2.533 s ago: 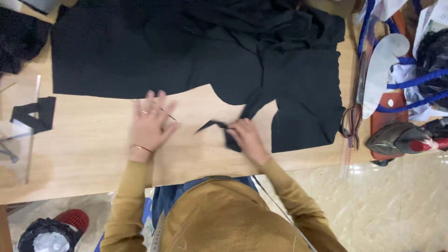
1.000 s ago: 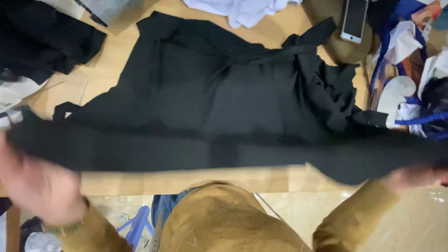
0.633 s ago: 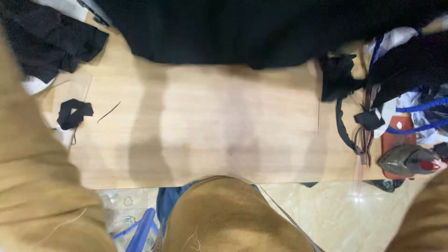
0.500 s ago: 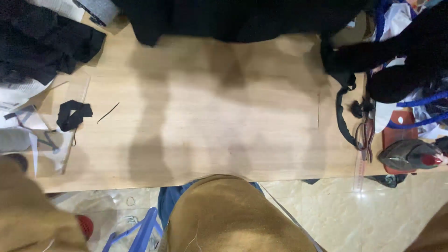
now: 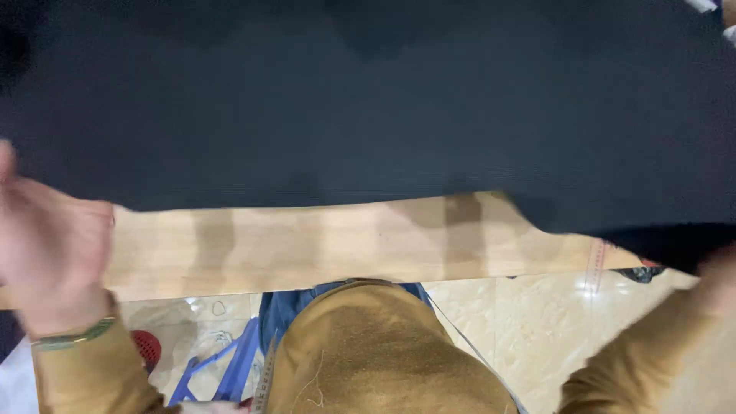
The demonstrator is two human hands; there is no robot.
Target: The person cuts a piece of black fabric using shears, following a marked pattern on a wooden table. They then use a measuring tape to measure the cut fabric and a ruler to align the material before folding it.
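Head view, left hand (image 5: 50, 253) grip holding black fabric (image 5: 368, 107)

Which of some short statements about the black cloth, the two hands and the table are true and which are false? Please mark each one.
1. A large black cloth fills the upper part of the view. True.
2. The left hand is at the cloth's left edge. True.
3. The table is made of grey metal. False: it is light wood.
4. The left wrist is bare. False: it wears a thin green bracelet.
5. The right hand is sharp and fully visible. False: it is blurred at the picture's edge.
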